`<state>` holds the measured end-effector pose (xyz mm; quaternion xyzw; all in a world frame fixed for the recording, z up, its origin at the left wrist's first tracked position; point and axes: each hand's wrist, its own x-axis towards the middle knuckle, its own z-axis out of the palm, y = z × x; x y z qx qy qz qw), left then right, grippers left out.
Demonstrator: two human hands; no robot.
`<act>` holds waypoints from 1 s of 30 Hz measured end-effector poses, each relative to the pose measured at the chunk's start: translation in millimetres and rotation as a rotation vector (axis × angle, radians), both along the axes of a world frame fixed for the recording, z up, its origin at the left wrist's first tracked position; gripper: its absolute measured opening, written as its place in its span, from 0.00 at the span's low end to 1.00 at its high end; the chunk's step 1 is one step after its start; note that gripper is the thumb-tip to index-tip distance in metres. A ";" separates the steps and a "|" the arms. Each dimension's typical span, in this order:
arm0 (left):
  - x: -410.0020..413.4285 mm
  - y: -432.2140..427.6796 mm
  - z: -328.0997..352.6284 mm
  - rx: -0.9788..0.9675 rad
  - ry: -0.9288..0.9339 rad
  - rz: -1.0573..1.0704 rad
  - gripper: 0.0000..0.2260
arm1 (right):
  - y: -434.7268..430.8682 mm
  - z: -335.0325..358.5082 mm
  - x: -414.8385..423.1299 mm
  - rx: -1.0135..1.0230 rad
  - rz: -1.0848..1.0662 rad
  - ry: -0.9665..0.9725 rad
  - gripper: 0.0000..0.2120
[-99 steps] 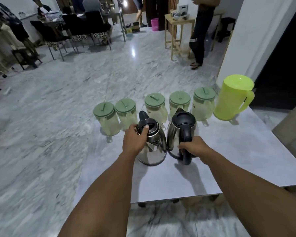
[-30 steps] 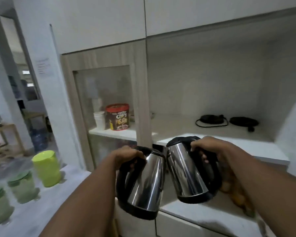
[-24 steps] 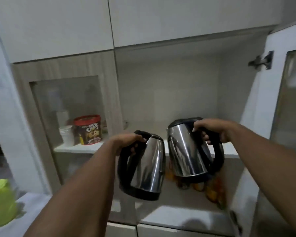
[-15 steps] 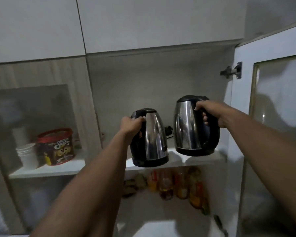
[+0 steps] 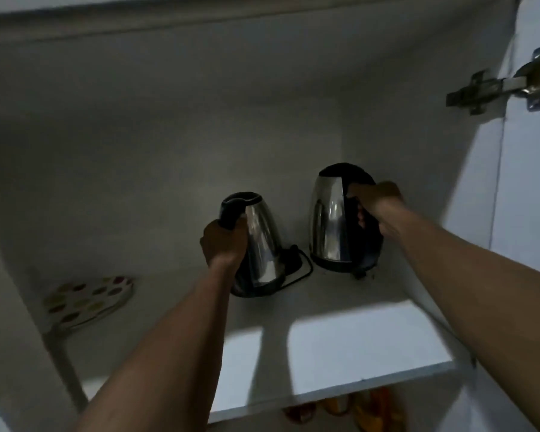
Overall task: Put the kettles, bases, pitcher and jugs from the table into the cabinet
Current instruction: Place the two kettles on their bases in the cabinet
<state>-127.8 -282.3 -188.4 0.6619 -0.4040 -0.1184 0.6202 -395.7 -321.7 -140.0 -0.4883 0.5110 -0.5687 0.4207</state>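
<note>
Inside the open white cabinet, two bare forearms reach up and forward over the white shelf board. At the right the white cabinet door stands open on a metal hinge.

The right kettle, a stainless-steel body with black lid and handle, sits deep on the shelf with its top leaning left. Whether its bottom rim touches the board cannot be told. The right hand is curled round the black handle from the right, knuckles uppermost.

The left kettle, of the same steel and black build, is nearer, also leaning left, with its lower edge at the board. The left hand grips its handle from the left, wrist below the fist.

A round black power base with cord lies between the kettles, just beside the left one. A flat spotted item, blurred, lies at the shelf's left end.
</note>
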 end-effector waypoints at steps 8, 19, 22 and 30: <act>-7.2 -123.5 -13.4 -0.076 0.027 0.048 0.14 | -125.7 -24.2 13.4 0.004 -0.038 0.017 0.12; -26.7 -172.1 -31.6 -0.070 -0.108 0.015 0.13 | -182.9 -57.5 15.8 0.037 -0.046 0.061 0.14; -32.1 -168.3 -33.8 -0.069 -0.136 0.019 0.13 | -186.5 -59.3 16.5 0.031 -0.032 0.090 0.15; -48.1 -154.6 -57.1 -0.145 -0.160 0.056 0.15 | -189.2 -65.5 15.8 0.007 -0.032 0.103 0.13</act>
